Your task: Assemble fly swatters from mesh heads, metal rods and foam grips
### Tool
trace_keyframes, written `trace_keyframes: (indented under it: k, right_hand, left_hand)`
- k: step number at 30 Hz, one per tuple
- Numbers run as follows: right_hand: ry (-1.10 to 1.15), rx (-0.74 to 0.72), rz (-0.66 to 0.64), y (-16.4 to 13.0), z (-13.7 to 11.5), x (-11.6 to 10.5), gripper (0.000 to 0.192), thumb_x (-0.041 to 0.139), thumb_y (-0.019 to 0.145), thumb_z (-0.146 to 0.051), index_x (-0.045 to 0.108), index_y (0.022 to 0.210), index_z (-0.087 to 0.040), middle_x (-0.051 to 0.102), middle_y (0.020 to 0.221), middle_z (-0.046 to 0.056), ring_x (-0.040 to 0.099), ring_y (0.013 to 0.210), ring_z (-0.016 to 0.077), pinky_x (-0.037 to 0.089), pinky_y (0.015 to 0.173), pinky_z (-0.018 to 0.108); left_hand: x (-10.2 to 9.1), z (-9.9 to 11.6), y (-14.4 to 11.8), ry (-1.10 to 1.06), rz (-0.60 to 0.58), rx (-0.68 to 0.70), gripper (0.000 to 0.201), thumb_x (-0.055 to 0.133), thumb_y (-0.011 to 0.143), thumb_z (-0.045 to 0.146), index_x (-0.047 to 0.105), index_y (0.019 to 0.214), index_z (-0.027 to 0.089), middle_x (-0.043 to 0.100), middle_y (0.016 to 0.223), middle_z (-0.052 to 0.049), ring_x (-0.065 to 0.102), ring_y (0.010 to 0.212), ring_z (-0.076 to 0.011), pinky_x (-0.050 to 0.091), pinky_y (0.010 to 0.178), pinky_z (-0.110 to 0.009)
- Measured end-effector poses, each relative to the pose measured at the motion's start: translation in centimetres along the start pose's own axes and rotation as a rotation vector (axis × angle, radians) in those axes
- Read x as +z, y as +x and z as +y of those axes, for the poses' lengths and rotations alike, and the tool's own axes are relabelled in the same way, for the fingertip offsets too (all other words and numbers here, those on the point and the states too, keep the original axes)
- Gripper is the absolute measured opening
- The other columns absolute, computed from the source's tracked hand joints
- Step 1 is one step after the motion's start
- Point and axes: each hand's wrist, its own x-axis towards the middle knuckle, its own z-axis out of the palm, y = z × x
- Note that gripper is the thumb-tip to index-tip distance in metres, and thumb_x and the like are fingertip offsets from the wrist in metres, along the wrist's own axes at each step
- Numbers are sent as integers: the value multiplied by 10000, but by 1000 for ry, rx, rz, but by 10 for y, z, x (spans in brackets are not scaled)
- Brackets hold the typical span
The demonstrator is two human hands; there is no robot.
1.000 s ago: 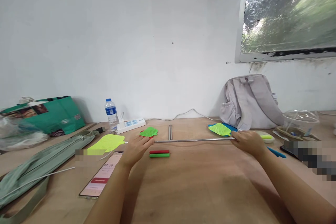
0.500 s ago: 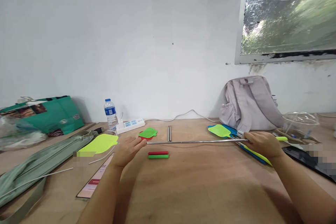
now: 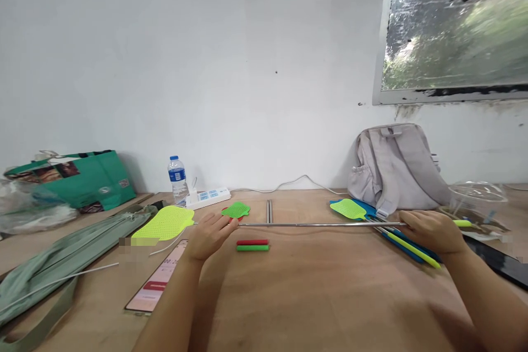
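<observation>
At the bottom of the frame a bare wooden surface [image 3: 313, 302] spreads between the two forearms, with a phone [image 3: 152, 289] lying at lower left beside the left forearm and a dark flat object [image 3: 499, 264] at the right edge. Just above, a red stick [image 3: 252, 242] and a green stick [image 3: 252, 248] lie side by side left of centre. Across the middle runs a long fly swatter [image 3: 317, 225], its thin metal rod level between the hands, its yellow-green mesh head at left and its handle end showing past the right hand. The left hand [image 3: 212, 236] has its fingers bent over the rod next to the head, pinching it; the right hand [image 3: 431, 231] has its fingers curled around the handle end. Beneath and behind the right hand lie a yellow-green swatter [image 3: 348, 209] and a blue swatter [image 3: 372, 211], overlapping. Left of centre, a small green mesh head [image 3: 237, 210] sits near two metal tubes [image 3: 269, 212]. Farther back stand a water bottle [image 3: 177, 180] beside a power strip [image 3: 209, 196], a teal bag [image 3: 97, 179] at far left and a grey backpack [image 3: 396, 165] at right, before the white wall [image 3: 214, 66] and an upper-right window [image 3: 457, 27].
</observation>
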Motion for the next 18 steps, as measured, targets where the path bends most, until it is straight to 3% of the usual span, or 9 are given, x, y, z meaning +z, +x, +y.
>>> trace_keyframes:
  k: [8, 13, 18]
  right_hand:
    - [52, -6, 20, -3, 4, -2, 255, 452, 809, -277, 527, 579, -194, 566, 498, -12, 511, 459, 109, 283, 504, 238]
    - [60, 1, -74, -8, 6, -1, 235, 488, 797, -297, 547, 592, -201, 589, 529, 0, 528, 483, 125, 295, 513, 247]
    - [84, 4, -69, -7, 6, -2, 239, 478, 802, -293, 551, 594, -200, 599, 537, 6, 535, 486, 126, 299, 506, 249]
  left_hand:
    - [-2, -2, -1, -3, -13, 12, 178, 390, 852, 143, 550, 787, 186, 542, 644, 8, 464, 597, -110, 330, 601, -258]
    - [-3, -5, -5, -9, -47, 14, 196, 378, 856, 152, 557, 785, 192, 540, 640, 5, 470, 601, -113, 342, 595, -257]
    - [2, -8, -15, -23, -86, -16, 186, 387, 853, 173, 563, 795, 195, 547, 652, -4, 479, 608, -120, 344, 587, -260]
